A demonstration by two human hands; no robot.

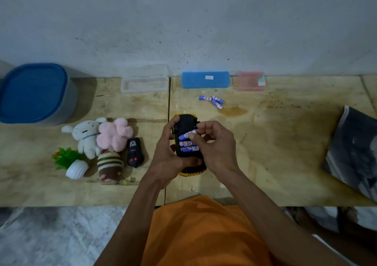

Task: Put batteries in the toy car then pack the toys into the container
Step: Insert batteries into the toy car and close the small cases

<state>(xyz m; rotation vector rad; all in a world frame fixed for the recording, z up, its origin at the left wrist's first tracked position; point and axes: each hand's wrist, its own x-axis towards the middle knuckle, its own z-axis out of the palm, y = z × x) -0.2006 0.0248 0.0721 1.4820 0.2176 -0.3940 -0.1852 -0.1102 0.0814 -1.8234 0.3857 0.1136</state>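
The battery stage looks well under way but not finished. The toy car [188,143], yellow-bodied and turned belly-up, sits near the front middle of the worktop [285,143], gripped around its left side by the left hand [171,153]. Two batteries [188,146] already lie seated side by side in its open compartment, and the right hand [214,143] pinches a third battery [186,134], tilted, as if working it into the next slot. Three spare batteries [213,100] lie loose farther back on the worktop, near a blue case [205,79]; whether the car needs any of them cannot be told. No compartment cover can be made out. Packing has apparently not begun: the white plush [86,137], pink plush [115,134], striped plush [110,166], black remote [135,152] and small potted plant [70,161] all lie in a cluster to the left of the car, and the container [36,94] at the far left has its blue lid on. Left to do, by this reckoning, are seating the remaining cells, closing the car, opening the container and loading the toys.
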